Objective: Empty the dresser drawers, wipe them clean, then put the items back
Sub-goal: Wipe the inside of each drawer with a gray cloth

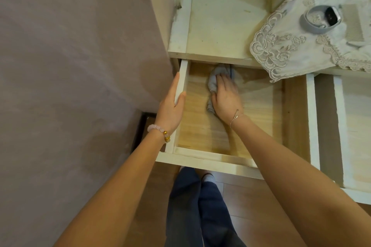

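A white dresser drawer point(202, 160) with a bare wooden bottom stands pulled out below me. My left hand point(170, 104) grips its left side wall, thumb inside and fingers outside. My right hand point(226, 98) lies on a crumpled grey cloth point(213, 81) near the back of the drawer, pressing it against the wood; its fingers are blurred. Nothing else lies in the drawer. An open compartment point(220, 26) of the dresser above it has a bare, pale bottom.
A second drawer point(341, 126) is pulled out at the right. A lace cloth point(291, 50) hangs over the dresser top, with a grey-banded smartwatch point(321, 19) and a comb point(354, 24) on it. A wall stands at left. My legs are below the drawer front.
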